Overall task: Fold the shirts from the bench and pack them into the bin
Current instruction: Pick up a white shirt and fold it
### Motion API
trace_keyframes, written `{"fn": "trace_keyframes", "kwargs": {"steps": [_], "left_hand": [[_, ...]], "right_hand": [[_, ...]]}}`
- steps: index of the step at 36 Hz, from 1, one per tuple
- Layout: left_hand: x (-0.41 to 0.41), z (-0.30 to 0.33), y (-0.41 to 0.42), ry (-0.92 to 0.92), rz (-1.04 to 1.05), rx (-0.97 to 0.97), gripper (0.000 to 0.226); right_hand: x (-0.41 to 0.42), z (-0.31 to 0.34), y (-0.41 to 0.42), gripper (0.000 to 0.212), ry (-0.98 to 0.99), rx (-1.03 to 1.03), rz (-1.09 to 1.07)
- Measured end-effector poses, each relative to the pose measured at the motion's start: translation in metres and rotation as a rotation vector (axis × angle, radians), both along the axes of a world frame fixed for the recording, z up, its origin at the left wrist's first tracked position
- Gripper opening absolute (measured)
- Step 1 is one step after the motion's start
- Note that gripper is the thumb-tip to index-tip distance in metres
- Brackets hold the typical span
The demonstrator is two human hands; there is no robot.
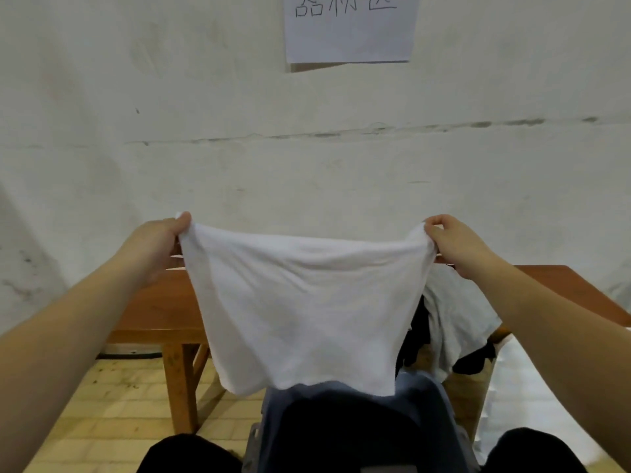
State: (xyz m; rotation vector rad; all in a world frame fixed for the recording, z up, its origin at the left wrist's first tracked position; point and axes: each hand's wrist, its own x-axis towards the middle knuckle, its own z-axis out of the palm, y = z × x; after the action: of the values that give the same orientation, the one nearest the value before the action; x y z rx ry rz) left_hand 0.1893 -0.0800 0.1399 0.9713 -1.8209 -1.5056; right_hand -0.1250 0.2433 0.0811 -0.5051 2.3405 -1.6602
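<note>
White shirt (304, 308) hangs stretched between both hands (160, 240).

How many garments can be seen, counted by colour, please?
White shirt held up by both hands: 1
Light grey garment on the bench: 1
Black garment beneath the grey one: 1
Total: 3
</note>
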Motion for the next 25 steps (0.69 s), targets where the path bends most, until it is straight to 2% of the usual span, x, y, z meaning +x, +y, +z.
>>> {"fn": "trace_keyframes", "kwargs": {"steps": [3,6,11,16,20,22,25], "left_hand": [[0.005,0.008,-0.007,-0.098,0.014,-0.132,0.026],[0.007,0.010,-0.016,-0.145,0.032,-0.182,0.018],[0.005,0.010,-0.020,-0.130,0.058,-0.084,0.012],[0.007,0.011,-0.025,-0.143,-0.022,0.029,0.031],[0.005,0.010,-0.026,-0.158,-0.058,-0.041,0.030],[0.007,0.008,-0.027,-0.226,-0.105,-0.104,0.034],[0.008,-0.001,-0.029,-0.450,-0.114,-0.385,0.027]], "right_hand": [[-0.001,0.009,0.001,0.024,-0.061,-0.092,-0.010],[-0.004,0.016,0.002,0.018,-0.213,-0.195,0.041],[-0.012,0.016,0.003,0.032,-0.436,-0.290,0.104],[-0.015,0.018,0.006,0.032,-0.433,-0.362,0.165],[-0.013,0.018,0.006,0.039,-0.239,-0.143,0.241],[-0.009,0.020,0.007,0.030,-0.013,0.112,0.230],[-0.004,0.028,0.010,0.015,0.328,0.511,0.227]]}}
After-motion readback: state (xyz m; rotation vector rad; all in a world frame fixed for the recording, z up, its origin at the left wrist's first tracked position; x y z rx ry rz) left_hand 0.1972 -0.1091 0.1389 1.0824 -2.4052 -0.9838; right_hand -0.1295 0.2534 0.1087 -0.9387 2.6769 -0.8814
